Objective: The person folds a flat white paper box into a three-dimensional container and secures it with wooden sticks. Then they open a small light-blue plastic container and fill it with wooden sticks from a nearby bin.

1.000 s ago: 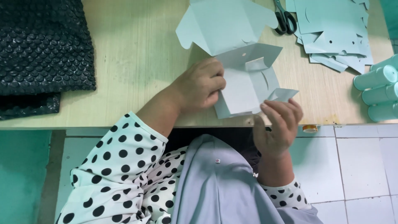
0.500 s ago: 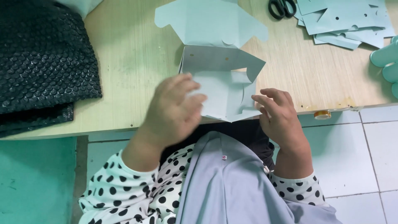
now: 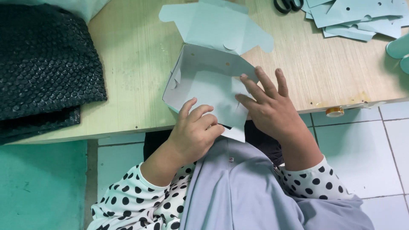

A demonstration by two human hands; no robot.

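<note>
Half-folded pale blue card box (image 3: 204, 81) at the near edge of the wooden bench (image 3: 132, 55), walls partly raised, lid flaps spread flat behind. Left hand (image 3: 194, 127) curled closed over the front flap, pinching its edge against the lap side. Right hand (image 3: 266, 104) open, fingers (image 3: 255, 87) fanned flat on the right wall and flap, pressing rather than gripping. Thin card: light, stiff along the panels, yielding at the creases, easily dented or torn at the tabs; best held by the panel edges near a fold. Possibly a tab tucked under the right palm, but hidden. Dark bubble wrap (image 3: 42, 64) far left, a stack of flat blue cutouts (image 3: 358, 19) and black scissors (image 3: 287, 5) at the far right, a tape roll (image 3: 335, 112) at the bench edge.
</note>
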